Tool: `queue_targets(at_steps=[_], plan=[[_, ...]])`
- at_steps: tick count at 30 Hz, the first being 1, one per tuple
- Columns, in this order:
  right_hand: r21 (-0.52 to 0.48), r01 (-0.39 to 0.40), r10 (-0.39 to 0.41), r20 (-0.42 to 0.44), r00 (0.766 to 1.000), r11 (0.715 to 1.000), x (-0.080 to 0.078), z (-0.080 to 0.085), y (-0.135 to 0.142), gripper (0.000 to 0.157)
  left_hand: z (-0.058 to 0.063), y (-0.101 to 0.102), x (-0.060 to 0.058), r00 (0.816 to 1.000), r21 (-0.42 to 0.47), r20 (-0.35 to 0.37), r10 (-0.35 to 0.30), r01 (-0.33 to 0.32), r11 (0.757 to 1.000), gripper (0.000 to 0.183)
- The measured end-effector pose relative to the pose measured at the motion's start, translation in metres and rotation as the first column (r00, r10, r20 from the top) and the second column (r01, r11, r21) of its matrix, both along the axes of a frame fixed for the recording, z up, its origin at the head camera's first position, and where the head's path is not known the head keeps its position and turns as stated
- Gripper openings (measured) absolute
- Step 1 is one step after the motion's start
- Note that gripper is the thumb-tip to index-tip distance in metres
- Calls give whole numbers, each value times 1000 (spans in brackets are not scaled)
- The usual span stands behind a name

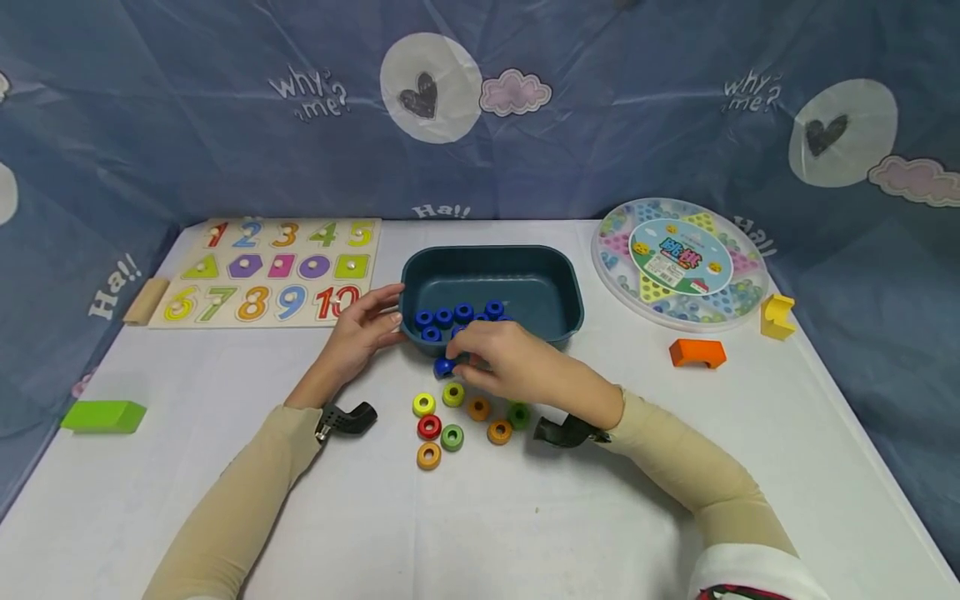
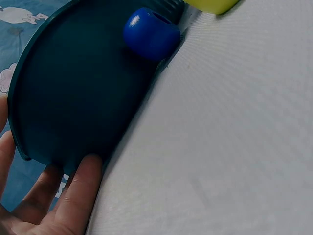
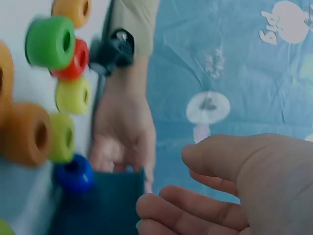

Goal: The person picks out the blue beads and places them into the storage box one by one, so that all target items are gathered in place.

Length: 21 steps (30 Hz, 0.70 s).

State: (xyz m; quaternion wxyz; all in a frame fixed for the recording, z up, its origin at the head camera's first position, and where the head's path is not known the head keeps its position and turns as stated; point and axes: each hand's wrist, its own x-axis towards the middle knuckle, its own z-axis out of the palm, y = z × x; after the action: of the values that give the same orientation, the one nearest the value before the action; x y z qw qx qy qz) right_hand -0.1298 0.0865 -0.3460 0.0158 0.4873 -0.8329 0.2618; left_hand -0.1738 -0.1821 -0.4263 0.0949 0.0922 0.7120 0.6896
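Observation:
My left hand (image 1: 365, 327) rests against the left end of a dark teal plastic bin (image 1: 517, 265), its extended fingers (image 2: 78, 196) touching the wall. Several blue beads (image 1: 463, 312) lie inside along the bin's front. Another blue bead (image 1: 443, 367) sits outside, right by the front wall; its hole shows in the right wrist view. My right hand (image 1: 506, 354) is above the bin's front edge near that bead. In the right wrist view, a gap shows between the right thumb and loosely bent fingers, with nothing held.
Yellow (image 1: 423, 404), red (image 1: 429, 427), orange (image 1: 428, 456) and green beads (image 1: 452, 437) lie before the bin. A number puzzle board (image 1: 300, 267) is at back left, a round marble game box (image 1: 678, 262) at back right. Orange (image 1: 697, 352), yellow (image 1: 777, 317) and green blocks (image 1: 103, 417) sit at the sides.

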Motion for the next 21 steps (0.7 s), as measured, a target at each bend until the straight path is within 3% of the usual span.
queue_targets(at_steps=[4,8,16,21], plan=[[126,-30,23,54,998,992,6,-8,-9,26,0,-1,1,1000,25,-4,-10,10,1000,51],[268,-5,-12,63,998,963,11,-19,-16,35,0,-1,2,1000,48,-8,-20,20,999,51],[368,97,-54,-126,991,925,16,-30,-23,31,1,0,2,1000,17,-9,-14,14,1000,51],[377,113,-51,-169,984,920,17,-31,-22,23,0,0,1,1000,21,1,-9,9,1000,51]])
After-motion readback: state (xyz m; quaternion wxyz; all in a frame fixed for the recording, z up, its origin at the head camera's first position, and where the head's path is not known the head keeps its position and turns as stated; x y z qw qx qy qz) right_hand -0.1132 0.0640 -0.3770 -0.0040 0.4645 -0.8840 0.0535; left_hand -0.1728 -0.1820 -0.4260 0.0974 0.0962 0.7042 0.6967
